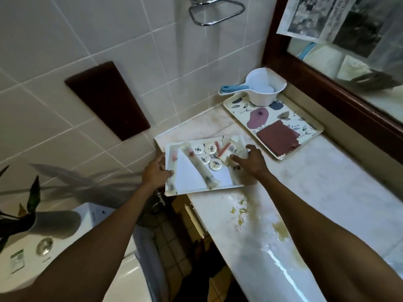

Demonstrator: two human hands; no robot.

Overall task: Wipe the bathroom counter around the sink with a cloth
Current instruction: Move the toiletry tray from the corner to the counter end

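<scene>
A white tray [202, 188] of small toiletries, round white lids and wrapped tubes, sits at the left end of the pale marble counter [322, 188]. My left hand [156, 172] grips the tray's left edge. My right hand [250, 163] rests on the tray's right side, fingers spread over the packets. A folded reddish-brown cloth [278, 139] lies on a floral tray [242, 110] further back. Wet patches and yellowish stains [281, 233] mark the counter's front part. No sink shows in view.
A white scoop with a blue handle [261, 90] stands on the floral tray's far end. A dark wood-framed mirror [340, 99] runs along the right. A toilet tank [65, 253] with a potted plant [32, 219] is at the lower left. Tiled wall behind.
</scene>
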